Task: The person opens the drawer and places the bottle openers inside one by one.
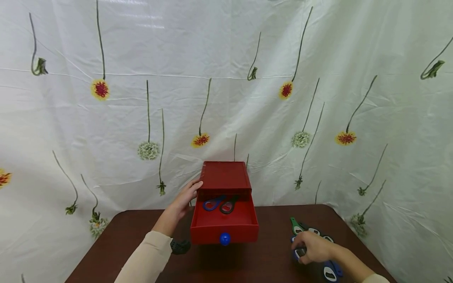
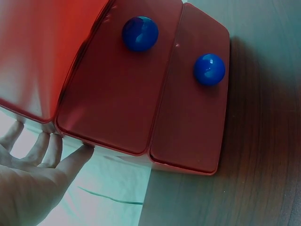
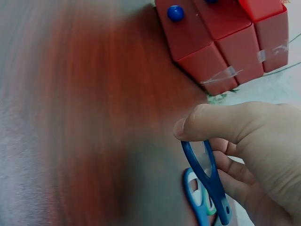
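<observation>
One flat blue tool with a looped head point(image 3: 215, 184) sits in the right hand point(image 1: 314, 247), whose grip pinches it between thumb and fingers over the dark brown desk point(image 1: 272, 228), near similar tools point(image 1: 330, 273). The left hand point(image 1: 184, 198), its grip unclosed, rests extended fingers against a red box-shaped drawer unit point(image 1: 226, 175). Its pulled-out drawer point(image 1: 244, 232) holds a blue looped tool point(image 1: 218, 200) and a black looped tool point(image 1: 232, 201).

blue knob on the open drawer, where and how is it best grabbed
Probably best pinched on opposite sides around its widest part, coming from the front: the blue knob is a round ball jutting out from the middle of the front of the open drawer, facing the head camera.
</observation>
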Tool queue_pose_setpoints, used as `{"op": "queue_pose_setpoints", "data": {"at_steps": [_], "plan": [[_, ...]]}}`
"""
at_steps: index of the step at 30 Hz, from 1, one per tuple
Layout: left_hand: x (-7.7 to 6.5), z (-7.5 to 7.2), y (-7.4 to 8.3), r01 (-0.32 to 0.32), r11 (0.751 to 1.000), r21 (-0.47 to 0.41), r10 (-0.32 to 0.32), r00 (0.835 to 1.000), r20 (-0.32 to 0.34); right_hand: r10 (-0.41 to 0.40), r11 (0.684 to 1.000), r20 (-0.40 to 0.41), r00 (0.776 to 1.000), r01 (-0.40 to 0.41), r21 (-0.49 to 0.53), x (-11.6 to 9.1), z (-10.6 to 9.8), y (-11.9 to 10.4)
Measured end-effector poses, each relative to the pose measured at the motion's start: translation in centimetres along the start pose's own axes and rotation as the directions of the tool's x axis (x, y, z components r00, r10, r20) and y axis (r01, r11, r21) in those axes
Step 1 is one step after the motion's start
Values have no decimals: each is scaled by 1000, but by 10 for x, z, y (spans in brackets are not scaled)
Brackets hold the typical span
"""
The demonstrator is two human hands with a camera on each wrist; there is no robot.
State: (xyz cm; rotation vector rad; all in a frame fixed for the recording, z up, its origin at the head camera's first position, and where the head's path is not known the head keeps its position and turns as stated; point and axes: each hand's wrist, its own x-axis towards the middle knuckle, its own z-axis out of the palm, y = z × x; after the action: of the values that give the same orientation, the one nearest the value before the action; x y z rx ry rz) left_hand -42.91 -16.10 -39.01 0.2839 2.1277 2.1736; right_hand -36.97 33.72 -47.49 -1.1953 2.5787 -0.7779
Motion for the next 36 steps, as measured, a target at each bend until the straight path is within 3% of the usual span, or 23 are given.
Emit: {"op": "queue_pose_setpoints", "data": {"at_steps": [4, 7, 16, 23, 36], "plan": [[0, -1, 0, -2, 1000, -4, 2, 1000, 1, 74, 997, -22, 997, -74, -4, 4, -17, -45], [0, 0, 0, -2, 1000, -7, 2, 1000, 4, 87, 996, -41, 995, -88, -26, 9, -26, -58], [1, -1, 0, 2, 1000, -19, -2, 1000, 2, 35, 984, -117, 993, -55, -172, 31, -57, -84], [1, -1, -1, 3, 1000, -25, -2, 1000, 7, 4, 981, -138, 990, -31, -192, 52, -79, -107], [1, 0, 0, 3, 1000, -11, -3, 1000, 8, -146, 952, -116, 982, 108, -286, 102, -105, -155]]}}
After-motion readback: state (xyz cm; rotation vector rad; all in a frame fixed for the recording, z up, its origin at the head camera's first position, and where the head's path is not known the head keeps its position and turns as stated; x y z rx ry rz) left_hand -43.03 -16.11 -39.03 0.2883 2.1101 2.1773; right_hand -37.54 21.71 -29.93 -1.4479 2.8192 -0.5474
